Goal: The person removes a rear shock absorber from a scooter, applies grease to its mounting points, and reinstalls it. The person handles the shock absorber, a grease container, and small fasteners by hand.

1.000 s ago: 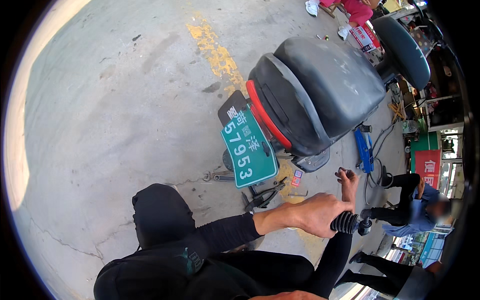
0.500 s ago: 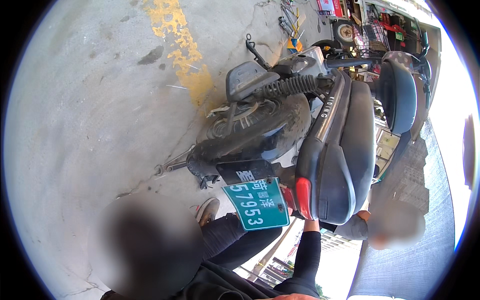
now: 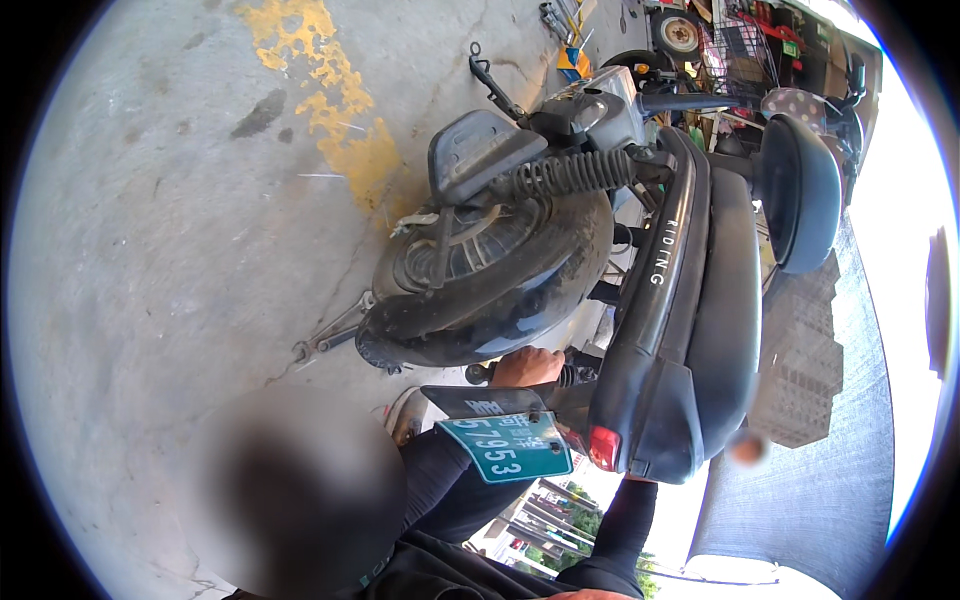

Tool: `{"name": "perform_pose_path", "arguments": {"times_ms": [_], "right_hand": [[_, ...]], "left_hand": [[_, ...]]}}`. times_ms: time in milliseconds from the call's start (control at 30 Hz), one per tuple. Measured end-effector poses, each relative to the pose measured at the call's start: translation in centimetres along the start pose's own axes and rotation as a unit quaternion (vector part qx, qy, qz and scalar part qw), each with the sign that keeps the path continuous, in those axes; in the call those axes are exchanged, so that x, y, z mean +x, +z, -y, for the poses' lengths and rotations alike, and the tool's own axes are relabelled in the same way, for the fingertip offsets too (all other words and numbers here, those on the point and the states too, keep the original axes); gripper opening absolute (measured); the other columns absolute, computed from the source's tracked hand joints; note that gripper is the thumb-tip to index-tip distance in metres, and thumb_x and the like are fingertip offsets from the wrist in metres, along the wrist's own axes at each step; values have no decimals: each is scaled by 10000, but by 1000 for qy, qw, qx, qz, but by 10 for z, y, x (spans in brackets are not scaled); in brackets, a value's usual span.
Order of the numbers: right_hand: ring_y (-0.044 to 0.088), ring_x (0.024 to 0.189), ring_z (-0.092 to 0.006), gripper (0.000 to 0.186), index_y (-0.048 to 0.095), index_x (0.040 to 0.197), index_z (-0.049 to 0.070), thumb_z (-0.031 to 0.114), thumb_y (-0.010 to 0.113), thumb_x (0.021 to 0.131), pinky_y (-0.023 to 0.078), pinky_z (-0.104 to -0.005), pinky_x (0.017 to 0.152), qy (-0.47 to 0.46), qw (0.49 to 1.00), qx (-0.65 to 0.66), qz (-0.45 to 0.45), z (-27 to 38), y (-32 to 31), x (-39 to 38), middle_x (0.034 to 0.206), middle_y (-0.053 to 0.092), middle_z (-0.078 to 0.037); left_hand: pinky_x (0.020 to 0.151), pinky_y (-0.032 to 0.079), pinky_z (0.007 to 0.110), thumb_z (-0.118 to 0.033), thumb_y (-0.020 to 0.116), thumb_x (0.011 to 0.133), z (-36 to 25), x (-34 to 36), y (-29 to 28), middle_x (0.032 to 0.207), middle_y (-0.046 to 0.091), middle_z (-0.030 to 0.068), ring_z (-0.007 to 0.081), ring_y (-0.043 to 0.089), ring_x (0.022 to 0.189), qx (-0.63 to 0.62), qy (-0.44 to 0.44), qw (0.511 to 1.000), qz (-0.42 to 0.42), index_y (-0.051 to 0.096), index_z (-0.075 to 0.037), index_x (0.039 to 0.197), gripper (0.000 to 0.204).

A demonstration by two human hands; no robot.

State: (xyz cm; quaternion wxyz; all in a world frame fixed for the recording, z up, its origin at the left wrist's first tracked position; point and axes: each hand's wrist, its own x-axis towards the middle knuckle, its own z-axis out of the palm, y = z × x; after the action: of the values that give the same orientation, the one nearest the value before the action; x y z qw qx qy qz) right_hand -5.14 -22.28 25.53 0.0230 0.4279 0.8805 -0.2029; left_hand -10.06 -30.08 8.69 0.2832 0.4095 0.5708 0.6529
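A black scooter (image 3: pixel 690 330) fills the middle of the view, with its rear wheel (image 3: pixel 490 285) and mudguard toward me. A green number plate (image 3: pixel 505 447) hangs below the wheel. My left hand (image 3: pixel 525 366) reaches up in a black sleeve and is curled round a black ribbed part (image 3: pixel 570 376) between the wheel and the scooter's tail. My right forearm (image 3: pixel 625 520), also in a black sleeve, rises behind the tail by the red rear light (image 3: pixel 603 448). The right hand itself is hidden by the tail. A coil-spring shock absorber (image 3: pixel 575 172) runs above the wheel.
Wrenches (image 3: pixel 330 335) lie on the concrete floor left of the wheel, near a worn yellow paint patch (image 3: pixel 340 120). A dark blurred shape (image 3: pixel 290 490) sits at lower left. A small wheel (image 3: pixel 680 30), tools and a wire basket (image 3: pixel 745 50) stand at the back.
The view has swung and closed in on the scooter's rear wheel. My left hand, seen earlier holding the ribbed part out in the open, now grips it under the wheel.
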Motion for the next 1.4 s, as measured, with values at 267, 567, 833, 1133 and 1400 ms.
{"name": "perform_pose_path", "arguments": {"times_ms": [267, 567, 833, 1133, 1400], "right_hand": [[342, 1382, -273, 561, 297, 1495, 13, 295, 457, 1037, 291, -408, 1114, -53, 998, -29, 7, 35, 21, 9, 1513, 325, -179], [254, 1482, -290, 619, 213, 1565, 27, 325, 408, 1059, 232, -423, 1186, -204, 973, -104, -18, 71, 62, 26, 1609, 229, -188], [459, 1355, -393, 588, 265, 1546, -6, 135, 494, 1023, 358, -440, 1110, -293, 873, -376, -100, 132, 103, 82, 1478, 442, -269], [620, 894, -415, 784, 260, 1540, 5, 212, 684, 914, 478, -489, 781, -271, 826, -432, -241, 159, 126, 122, 995, 610, -246], [641, 961, -450, 821, 174, 1495, -117, 264, 645, 939, 525, -484, 815, -239, 807, -483, -241, 171, 135, 117, 1092, 606, -312]], "left_hand": [[881, 518, 510, -118, 776, 683, 13, -4, -2, 1077, 646, 287, 431, 646, 1044, 11, -28, 1000, -2, 634, 18, 1087, 449], [890, 513, 517, -128, 784, 693, 16, -9, 5, 1066, 656, 279, 431, 658, 1023, 5, -34, 999, 10, 631, 9, 1099, 455], [908, 508, 503, -136, 789, 701, 19, -12, 7, 1081, 662, 263, 408, 653, 1054, 12, -49, 999, -8, 624, 3, 1141, 490], [914, 508, 490, -140, 790, 703, 16, -14, 10, 1091, 665, 252, 389, 651, 1067, 7, -42, 999, -10, 619, 3, 1156, 506], [920, 507, 479, -143, 792, 704, 9, -19, 8, 1099, 667, 242, 373, 649, 1079, -5, -41, 999, -14, 615, 3, 1170, 519]]}}
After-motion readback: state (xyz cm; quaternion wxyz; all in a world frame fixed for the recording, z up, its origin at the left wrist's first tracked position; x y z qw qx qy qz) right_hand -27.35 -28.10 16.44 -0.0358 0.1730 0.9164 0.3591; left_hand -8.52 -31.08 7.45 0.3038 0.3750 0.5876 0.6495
